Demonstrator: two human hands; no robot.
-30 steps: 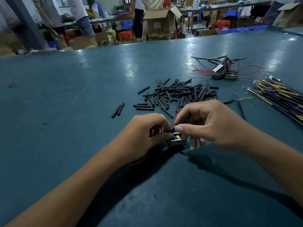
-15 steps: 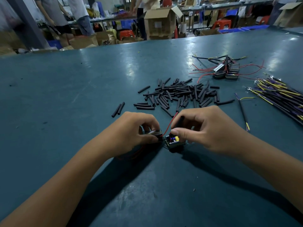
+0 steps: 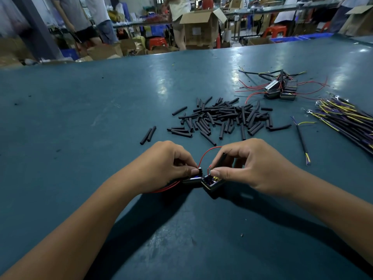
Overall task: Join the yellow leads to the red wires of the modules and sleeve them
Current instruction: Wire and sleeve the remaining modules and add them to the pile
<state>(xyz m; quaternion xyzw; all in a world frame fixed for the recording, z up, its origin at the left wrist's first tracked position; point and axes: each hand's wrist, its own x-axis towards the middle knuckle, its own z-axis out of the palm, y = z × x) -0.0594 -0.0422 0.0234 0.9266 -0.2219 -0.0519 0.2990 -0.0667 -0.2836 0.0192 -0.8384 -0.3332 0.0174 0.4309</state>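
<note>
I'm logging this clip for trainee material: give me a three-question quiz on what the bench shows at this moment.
1. True or false: the loose pile of short black sleeve tubes lies between the hands and the far heap of black box modules with red wires.
2. Which hand holds a black sleeve tube in its grip: A) left hand B) right hand?
3. Fill in: the thin wire arching between the two hands is ____.

Key: 1 true; 2 B; 3 red.
</note>
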